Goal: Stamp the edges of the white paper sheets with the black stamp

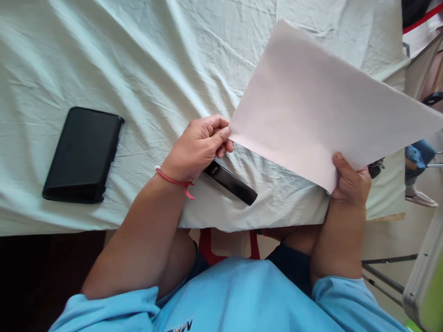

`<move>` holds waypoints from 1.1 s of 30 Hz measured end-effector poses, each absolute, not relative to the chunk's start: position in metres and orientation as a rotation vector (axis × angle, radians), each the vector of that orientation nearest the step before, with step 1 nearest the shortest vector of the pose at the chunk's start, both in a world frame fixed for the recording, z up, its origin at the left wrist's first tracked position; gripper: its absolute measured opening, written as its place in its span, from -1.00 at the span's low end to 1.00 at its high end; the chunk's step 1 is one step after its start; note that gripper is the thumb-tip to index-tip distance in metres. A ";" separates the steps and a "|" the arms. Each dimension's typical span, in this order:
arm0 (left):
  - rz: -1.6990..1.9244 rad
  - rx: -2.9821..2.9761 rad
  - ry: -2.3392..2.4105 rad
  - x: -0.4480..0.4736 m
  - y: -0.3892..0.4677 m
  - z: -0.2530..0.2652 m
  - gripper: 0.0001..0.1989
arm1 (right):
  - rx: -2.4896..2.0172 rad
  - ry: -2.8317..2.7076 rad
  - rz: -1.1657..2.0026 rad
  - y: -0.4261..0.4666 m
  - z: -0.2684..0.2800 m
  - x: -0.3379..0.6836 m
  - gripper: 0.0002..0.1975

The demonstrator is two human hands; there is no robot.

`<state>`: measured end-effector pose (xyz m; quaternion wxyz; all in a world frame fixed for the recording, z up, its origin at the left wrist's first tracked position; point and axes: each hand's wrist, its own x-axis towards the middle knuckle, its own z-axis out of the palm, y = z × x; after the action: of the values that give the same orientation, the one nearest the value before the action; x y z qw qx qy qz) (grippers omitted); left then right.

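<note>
We hold one sheet of paper [311, 101] in both hands. Our left hand [202, 143] pinches its left corner; our right hand [351, 182] clasps its near edge, thumb uppermost. On the pale cloth [155, 60], a black elongated object [235, 184] lies near our left hand; a dark-screened device [83, 154] lies farther left.

Thin red braided cord bracelet [173, 179] round wrist just behind left hand [199, 145]; loose knotted red ends, small whitish bit on outer side. Light blue short-sleeved cloth T-shirt [238, 295], sleeves loose, ending well behind left hand and right hand [351, 180]. Dark lettering [184, 326] with orange touch on chest, partly cut off. Dark navy shorts [293, 263] nearer body than hands.
</note>
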<state>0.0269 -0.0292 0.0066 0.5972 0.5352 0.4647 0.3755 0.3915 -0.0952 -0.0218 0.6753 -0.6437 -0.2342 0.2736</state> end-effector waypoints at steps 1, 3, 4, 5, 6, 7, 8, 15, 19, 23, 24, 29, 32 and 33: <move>0.862 1.247 1.122 0.028 -0.030 0.008 -0.83 | -1.459 -0.518 0.620 -0.095 -0.022 0.392 -0.24; 0.824 1.280 1.217 0.030 -0.031 0.013 -0.85 | -1.466 -0.511 0.627 -0.095 -0.022 0.393 -0.24; 0.804 1.304 1.259 0.031 -0.032 0.015 -0.85 | -1.466 -0.510 0.630 -0.095 -0.022 0.394 -0.25; 0.789 1.329 1.292 0.031 -0.032 0.016 -0.85 | -1.466 -0.511 0.633 -0.095 -0.022 0.394 -0.27; 0.784 1.351 1.320 0.031 -0.033 0.016 -0.85 | -1.464 -0.513 0.636 -0.094 -0.022 0.395 -0.29; 0.789 1.368 1.349 0.030 -0.033 0.016 -0.85 | -1.462 -0.515 0.637 -0.094 -0.022 0.395 -0.30; 0.800 1.385 1.378 0.029 -0.034 0.016 -0.86 | -1.458 -0.517 0.636 -0.094 -0.022 0.396 -0.31; 0.851 1.805 0.986 0.007 -0.046 0.033 -0.81 | -1.458 -0.502 0.631 -0.093 -0.024 0.401 -0.37; 0.418 2.124 0.469 0.002 -0.052 0.039 -0.66 | -1.446 -0.525 0.631 -0.093 -0.025 0.402 -0.38; 0.329 2.272 0.668 0.000 -0.051 0.029 -0.51 | -1.432 -0.544 0.630 -0.093 -0.025 0.403 -0.43; 0.359 2.268 0.722 -0.001 -0.050 0.027 -0.48 | -1.428 -0.546 0.631 -0.093 -0.025 0.403 -0.43; 0.650 2.134 1.098 -0.008 -0.042 0.024 -0.45 | -1.431 -0.512 0.639 -0.093 -0.027 0.406 -0.37; 0.751 1.946 1.382 -0.010 -0.038 0.023 -0.45 | -1.454 -0.504 0.637 -0.093 -0.027 0.405 -0.34; 0.767 1.899 1.445 -0.009 -0.037 0.022 -0.46 | -1.459 -0.507 0.644 -0.093 -0.026 0.405 -0.35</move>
<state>-0.0094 -0.0373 0.0219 0.3123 0.7197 0.5478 0.2906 0.4045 -0.0927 -0.0263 0.6700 -0.6473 -0.2249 0.2855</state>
